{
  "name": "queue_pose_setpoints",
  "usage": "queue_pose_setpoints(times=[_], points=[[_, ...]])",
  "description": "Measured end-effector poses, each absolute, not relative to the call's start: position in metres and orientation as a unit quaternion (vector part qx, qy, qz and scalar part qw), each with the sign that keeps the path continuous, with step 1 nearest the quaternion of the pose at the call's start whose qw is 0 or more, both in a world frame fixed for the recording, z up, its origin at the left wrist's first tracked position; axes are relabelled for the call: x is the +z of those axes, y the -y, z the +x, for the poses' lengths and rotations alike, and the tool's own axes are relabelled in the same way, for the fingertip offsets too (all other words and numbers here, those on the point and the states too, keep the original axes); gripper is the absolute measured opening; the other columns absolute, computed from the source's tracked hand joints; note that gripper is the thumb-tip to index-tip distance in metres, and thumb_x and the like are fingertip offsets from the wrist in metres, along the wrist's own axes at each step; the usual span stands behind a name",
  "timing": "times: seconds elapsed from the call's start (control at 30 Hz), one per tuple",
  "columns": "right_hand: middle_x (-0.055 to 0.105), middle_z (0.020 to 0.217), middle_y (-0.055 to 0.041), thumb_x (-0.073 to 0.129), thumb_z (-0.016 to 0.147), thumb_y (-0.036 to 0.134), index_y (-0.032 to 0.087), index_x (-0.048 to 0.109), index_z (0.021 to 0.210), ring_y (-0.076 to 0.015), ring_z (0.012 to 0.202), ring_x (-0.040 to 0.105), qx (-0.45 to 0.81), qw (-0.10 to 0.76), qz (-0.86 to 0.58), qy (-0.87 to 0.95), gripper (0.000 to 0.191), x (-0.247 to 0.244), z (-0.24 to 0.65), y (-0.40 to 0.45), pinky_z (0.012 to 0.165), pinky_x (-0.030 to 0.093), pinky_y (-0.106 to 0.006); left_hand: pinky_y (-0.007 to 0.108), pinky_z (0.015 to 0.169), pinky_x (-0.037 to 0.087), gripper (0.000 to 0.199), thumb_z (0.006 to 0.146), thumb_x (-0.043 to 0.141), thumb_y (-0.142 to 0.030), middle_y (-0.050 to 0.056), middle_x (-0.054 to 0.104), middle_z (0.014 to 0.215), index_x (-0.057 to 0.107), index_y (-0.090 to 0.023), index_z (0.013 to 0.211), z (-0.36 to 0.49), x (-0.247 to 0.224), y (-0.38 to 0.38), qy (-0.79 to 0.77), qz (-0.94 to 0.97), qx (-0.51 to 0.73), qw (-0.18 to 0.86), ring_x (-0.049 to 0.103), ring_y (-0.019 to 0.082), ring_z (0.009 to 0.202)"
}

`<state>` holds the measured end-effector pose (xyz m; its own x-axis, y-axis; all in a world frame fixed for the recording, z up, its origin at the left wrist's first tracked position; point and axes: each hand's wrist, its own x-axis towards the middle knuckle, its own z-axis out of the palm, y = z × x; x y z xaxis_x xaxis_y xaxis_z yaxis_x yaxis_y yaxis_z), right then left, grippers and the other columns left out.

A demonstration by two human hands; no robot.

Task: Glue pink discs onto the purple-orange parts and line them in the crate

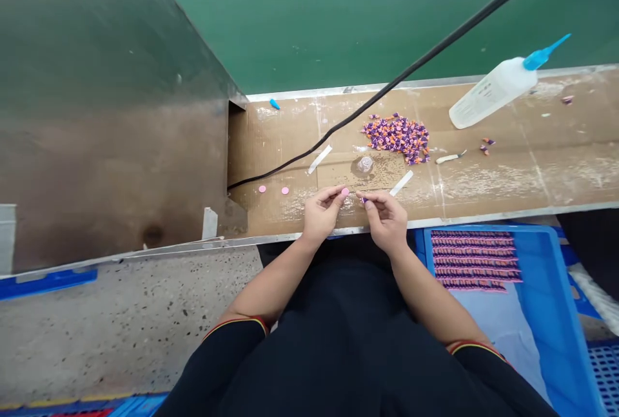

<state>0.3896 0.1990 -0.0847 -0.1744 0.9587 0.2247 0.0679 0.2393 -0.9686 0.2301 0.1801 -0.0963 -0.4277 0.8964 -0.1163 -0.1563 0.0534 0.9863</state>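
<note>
Pink disc (pixel 345 192) looks light and thin, so keep it pinched by the rim in your left hand (pixel 322 214), while your right hand (pixel 384 220) pinches a purple bit (pixel 363 200).

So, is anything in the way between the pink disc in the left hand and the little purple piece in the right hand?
Nothing visible stands between them. The left hand pinches the pink disc, and the right hand pinches the purple piece. Only a small gap separates them, just above the cardboard-topped bench.
</note>
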Motion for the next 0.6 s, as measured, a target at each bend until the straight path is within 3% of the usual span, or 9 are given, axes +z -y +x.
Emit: queue_pose_setpoints(times=[0.23, 0.37, 0.47, 0.6], points=[[0.083, 0.116, -0.0093, 0.067, 0.109, 0.052, 0.028, 0.076, 0.111, -0.0272, 0.11, 0.083, 0.504, 0.47, -0.394, 0.608, 0.026, -0.085, 0.38, -0.204, 0.1, 0.071, -0.048, 0.04, 0.094, 0.068, 0.04, 0.089, 0.088, -0.062, 0.012, 0.083, 0.104, 0.09, -0.024, 0.103, 0.231, -0.096, -0.174, -0.579, 0.369, 0.626, 0.37, 0.08, 0.024, 0.098], [0.083, 0.105, -0.0056, 0.072, 0.105, 0.06, 0.027, 0.076, 0.109, -0.0244, 0.093, 0.085, 0.566, 0.463, -0.39, 0.56, 0.034, -0.085, 0.375, -0.203, 0.093, 0.074, -0.046, 0.035, 0.09, 0.068, 0.029, 0.091, 0.089, -0.056, 0.009, 0.083, 0.101, 0.091, -0.03, 0.101, 0.229, -0.097, -0.171, -0.559, 0.395, 0.645, 0.34, 0.08, 0.02, 0.095], [0.083, 0.096, -0.0035, 0.077, 0.102, 0.057, 0.026, 0.076, 0.107, -0.0204, 0.08, 0.083, 0.573, 0.478, -0.384, 0.543, 0.032, -0.086, 0.372, -0.205, 0.086, 0.075, -0.04, 0.036, 0.094, 0.068, 0.024, 0.091, 0.09, -0.053, 0.008, 0.085, 0.102, 0.091, -0.031, 0.098, 0.228, -0.095, -0.172, -0.544, 0.394, 0.656, 0.345, 0.082, 0.02, 0.098], [0.083, 0.095, -0.004, 0.076, 0.105, 0.051, 0.026, 0.08, 0.105, -0.0191, 0.081, 0.082, 0.504, 0.519, -0.393, 0.567, 0.025, -0.09, 0.367, -0.209, 0.079, 0.073, -0.034, 0.037, 0.09, 0.069, 0.037, 0.081, 0.095, -0.061, 0.009, 0.086, 0.097, 0.091, -0.026, 0.091, 0.228, -0.091, -0.174, -0.55, 0.302, 0.664, 0.407, 0.082, 0.021, 0.09]])
